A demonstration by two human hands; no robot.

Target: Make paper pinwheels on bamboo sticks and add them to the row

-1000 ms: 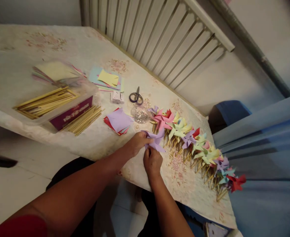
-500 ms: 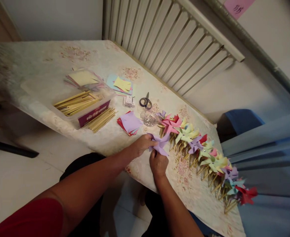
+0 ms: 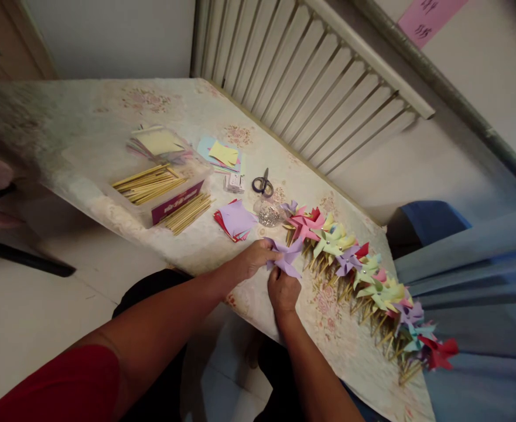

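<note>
Near the centre of the frame, the left hand [image 3: 254, 258] and right hand [image 3: 283, 291] both pinched a folded purple paper pinwheel [image 3: 286, 259], fingers closed on its edges, just above the table [image 3: 86, 140]. It had no stick yet. To its right, a long row of finished pinwheels [image 3: 363, 275] ran toward the lower right. Up left lay a stack of cut paper squares [image 3: 235, 220] and a box of wooden sticks [image 3: 152, 184], so more seemed left to assemble.

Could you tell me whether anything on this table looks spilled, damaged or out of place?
Nothing stands out: the finished pinwheels lie in a row, the sticks, scissors and paper squares sit tidily.
</note>
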